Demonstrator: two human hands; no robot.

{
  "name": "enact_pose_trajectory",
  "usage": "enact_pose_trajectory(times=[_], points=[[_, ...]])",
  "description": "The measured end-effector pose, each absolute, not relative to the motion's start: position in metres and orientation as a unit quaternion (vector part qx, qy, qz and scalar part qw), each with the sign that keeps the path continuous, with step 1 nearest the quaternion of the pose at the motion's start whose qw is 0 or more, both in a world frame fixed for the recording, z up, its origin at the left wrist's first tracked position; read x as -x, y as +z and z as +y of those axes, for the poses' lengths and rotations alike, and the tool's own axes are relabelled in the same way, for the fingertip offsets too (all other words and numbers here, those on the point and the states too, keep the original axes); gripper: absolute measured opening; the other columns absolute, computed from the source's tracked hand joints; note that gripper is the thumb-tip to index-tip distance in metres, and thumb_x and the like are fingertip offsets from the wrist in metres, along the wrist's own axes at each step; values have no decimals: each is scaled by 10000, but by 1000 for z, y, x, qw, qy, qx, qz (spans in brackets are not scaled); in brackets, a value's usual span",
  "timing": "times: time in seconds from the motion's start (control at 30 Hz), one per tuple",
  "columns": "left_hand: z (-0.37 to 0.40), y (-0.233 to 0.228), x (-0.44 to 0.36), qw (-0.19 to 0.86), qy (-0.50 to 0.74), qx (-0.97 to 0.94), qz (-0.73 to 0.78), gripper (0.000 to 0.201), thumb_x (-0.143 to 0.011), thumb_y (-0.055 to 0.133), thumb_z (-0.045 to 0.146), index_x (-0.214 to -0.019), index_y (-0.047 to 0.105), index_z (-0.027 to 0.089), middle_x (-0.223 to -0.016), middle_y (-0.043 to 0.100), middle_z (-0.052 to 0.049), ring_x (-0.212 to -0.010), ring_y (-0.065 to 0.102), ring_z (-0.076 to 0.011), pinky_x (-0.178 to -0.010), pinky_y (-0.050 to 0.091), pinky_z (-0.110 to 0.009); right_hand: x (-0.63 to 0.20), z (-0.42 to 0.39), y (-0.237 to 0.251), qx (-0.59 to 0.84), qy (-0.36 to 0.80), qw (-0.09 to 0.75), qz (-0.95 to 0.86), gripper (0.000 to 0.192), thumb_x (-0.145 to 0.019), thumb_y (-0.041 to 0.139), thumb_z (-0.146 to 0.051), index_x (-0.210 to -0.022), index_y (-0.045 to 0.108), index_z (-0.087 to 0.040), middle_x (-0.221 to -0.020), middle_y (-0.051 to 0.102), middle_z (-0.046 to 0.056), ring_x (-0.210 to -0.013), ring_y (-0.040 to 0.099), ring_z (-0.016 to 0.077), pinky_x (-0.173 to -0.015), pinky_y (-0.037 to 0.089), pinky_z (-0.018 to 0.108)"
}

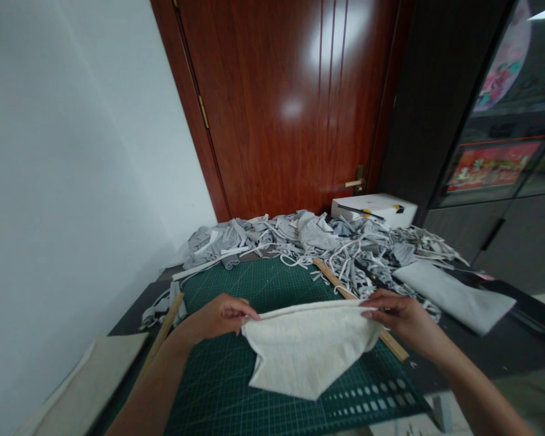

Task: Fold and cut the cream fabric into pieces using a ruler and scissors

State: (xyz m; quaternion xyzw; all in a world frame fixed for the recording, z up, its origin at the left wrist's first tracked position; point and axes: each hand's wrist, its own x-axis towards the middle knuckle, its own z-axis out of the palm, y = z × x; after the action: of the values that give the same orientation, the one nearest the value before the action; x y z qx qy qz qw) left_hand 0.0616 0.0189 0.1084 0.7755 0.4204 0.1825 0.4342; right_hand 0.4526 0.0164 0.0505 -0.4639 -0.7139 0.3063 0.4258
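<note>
A cream piece of cloth [309, 348] is stretched by its upper edge between my two hands, over the green cutting mat [218, 387]. My left hand [229, 315] pinches its left top corner between thumb and fingers. At the opposite corner, my right hand [388, 307] pinches the cloth the same way. The lower part hangs down in loose folds with a pointed bottom edge. Behind my right hand, a wooden strip [331, 278] runs slantwise under the cloth. Another wooden strip [163, 330] lies beside my left forearm.
A heap of grey and white fabric scraps [309, 233] lines the table's back. Behind it stands a white box [376, 206] before a wooden door [277, 109]. A folded pale cloth [454, 293] lies at right, beige fabric [95, 375] at left by the white wall [82, 181].
</note>
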Motion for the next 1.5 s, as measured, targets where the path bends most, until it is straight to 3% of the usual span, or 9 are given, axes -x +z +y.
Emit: enact_pose_trajectory(times=[0.37,0.53,0.77,1.03,1.13,1.3,1.4,1.5], points=[[23,100,-65,418,165,-733,511,271,-697,581,382,-772,667,136,-674,687,-26,-629,620,-148,-602,450,-224,-455,15,55,485,314,398,-713,306,-724,685,-505,-738,742,-205,-858,716,68,-801,653,217,-732,498,282],[21,108,-58,366,151,-766,506,213,-658,564,315,-720,689,154,-758,721,-34,-703,636,-164,-645,453,-224,-455,11,63,496,329,384,-706,363,-685,698,-552,-681,717,-190,-764,712,56,-713,640,202,-657,497,263],[24,111,-53,336,176,-743,552,246,-651,571,376,-706,682,163,-738,723,-41,-699,651,-176,-647,481,-240,-455,7,63,485,344,397,-699,372,-723,646,-553,-746,741,-194,-842,740,76,-785,664,222,-712,504,273],[16,120,-63,290,240,-702,605,212,-609,649,383,-674,641,182,-703,716,-23,-688,665,-191,-635,508,-261,-446,0,57,554,304,439,-638,333,-648,701,-519,-645,654,-189,-621,671,18,-572,583,165,-515,441,233],[14,119,-67,246,293,-691,614,192,-638,625,370,-672,622,181,-665,698,-19,-658,657,-193,-608,502,-261,-444,-4,54,551,259,449,-654,306,-708,669,-505,-688,644,-200,-647,659,11,-592,581,166,-537,442,241],[4,123,-82,127,299,-685,652,199,-698,534,269,-835,654,189,-778,716,-36,-743,670,-207,-710,511,-282,-439,-10,62,537,202,426,-700,361,-791,606,-416,-1086,633,-210,-820,697,45,-713,625,202,-664,488,295],[-6,127,-91,-27,256,-684,682,260,-727,460,188,-883,667,187,-913,712,-72,-880,658,-229,-839,471,-309,-434,-14,76,501,194,376,-755,207,-852,523,-353,-874,668,-207,-830,685,68,-760,624,212,-698,476,305],[-7,127,-91,-83,269,-659,697,212,-741,439,194,-830,632,187,-860,687,-69,-828,644,-234,-763,466,-306,-428,-18,87,462,189,383,-777,200,-867,499,-335,-764,618,-212,-835,661,64,-808,614,210,-734,465,301]])
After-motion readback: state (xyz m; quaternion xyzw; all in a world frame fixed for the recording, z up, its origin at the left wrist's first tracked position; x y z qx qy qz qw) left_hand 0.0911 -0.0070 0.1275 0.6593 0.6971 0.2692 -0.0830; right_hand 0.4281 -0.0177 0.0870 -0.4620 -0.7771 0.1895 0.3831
